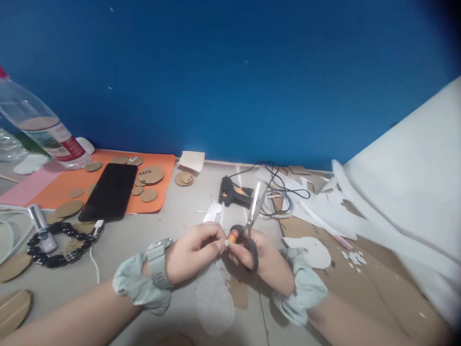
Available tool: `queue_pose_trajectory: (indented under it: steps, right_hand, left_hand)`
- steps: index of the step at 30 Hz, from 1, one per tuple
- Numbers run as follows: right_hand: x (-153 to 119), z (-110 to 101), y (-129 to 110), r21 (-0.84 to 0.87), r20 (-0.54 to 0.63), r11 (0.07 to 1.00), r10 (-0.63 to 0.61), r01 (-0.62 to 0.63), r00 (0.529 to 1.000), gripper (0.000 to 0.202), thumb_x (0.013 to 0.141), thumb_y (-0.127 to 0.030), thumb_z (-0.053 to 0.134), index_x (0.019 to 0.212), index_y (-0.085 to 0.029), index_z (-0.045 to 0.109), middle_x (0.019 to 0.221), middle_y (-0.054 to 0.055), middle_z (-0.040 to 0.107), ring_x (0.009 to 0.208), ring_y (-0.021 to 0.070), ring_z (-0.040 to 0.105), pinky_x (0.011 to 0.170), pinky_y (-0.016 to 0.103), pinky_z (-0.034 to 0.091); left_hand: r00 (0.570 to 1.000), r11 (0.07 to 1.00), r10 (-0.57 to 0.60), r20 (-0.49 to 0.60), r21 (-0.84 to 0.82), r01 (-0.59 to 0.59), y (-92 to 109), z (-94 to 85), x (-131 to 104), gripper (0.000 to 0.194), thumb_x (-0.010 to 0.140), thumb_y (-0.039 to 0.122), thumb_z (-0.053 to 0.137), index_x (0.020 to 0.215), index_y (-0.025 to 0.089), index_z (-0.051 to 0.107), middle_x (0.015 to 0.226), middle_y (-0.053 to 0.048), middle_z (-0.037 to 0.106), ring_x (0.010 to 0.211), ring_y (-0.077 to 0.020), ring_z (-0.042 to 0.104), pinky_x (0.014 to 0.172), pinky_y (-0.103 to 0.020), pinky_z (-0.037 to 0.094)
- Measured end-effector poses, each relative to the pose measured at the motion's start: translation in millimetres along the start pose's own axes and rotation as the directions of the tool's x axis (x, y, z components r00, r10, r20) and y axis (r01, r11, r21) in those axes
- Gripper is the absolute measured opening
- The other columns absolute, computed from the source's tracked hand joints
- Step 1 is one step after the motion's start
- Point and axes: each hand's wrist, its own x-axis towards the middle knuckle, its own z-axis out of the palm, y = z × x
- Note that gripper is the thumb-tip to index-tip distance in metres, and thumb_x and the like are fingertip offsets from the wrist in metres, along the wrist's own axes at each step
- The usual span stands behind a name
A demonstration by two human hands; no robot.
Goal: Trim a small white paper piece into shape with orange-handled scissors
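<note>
My right hand [264,259] is closed around a pair of scissors [255,206]. Their silver blades point up and away, and their black handles loop about the fingers, with a patch of orange near the fingertips. My left hand [196,252] pinches a small whitish piece [226,243] between thumb and fingers, right beside the right fingertips; its exact shape is hard to make out. Beneath the hands lies a greyish-white rounded cut-out [214,300], its upper end hidden by my left hand. White strips [212,212] lie just beyond my left hand.
Behind the scissors lies a black glue gun [234,193] with tangled cables [284,194]. Leftward are a phone [110,192], cardboard discs [151,175], a beaded bracelet [54,261] and a tilted bottle [46,129]. White paper scraps [319,204] and a white cut-out [315,252] lie right.
</note>
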Motion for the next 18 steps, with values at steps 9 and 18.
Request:
queue_pose_trajectory:
  steps: [9,18]
  right_hand:
    - [-1,1,-11,0.001,-0.006,1.0,0.013,-0.013,1.0,0.022,0.082,-0.037,0.062,0.08,-0.018,0.053,0.063,-0.004,0.048,0.056,0.0104,0.043,0.052,0.021,0.036]
    - [-1,0,-6,-0.138,-0.036,0.989,-0.061,0.056,0.997,0.019,0.086,-0.036,0.058,0.078,-0.019,0.052,0.066,-0.003,0.049,0.061,0.0119,0.046,0.055,0.021,0.039]
  left_hand:
    - [0.999,0.999,-0.025,0.022,-0.043,0.026,1,-2.3,-1,0.019,0.087,0.024,0.045,0.072,0.016,0.052,0.071,0.001,0.052,0.069,-0.0138,0.049,0.069,-0.025,0.04]
    - [0.999,1.0,-0.023,0.026,-0.006,0.023,2,-2.7,1,0.02,0.088,0.024,0.044,0.069,0.017,0.05,0.069,0.001,0.049,0.069,-0.0142,0.047,0.068,-0.026,0.039]
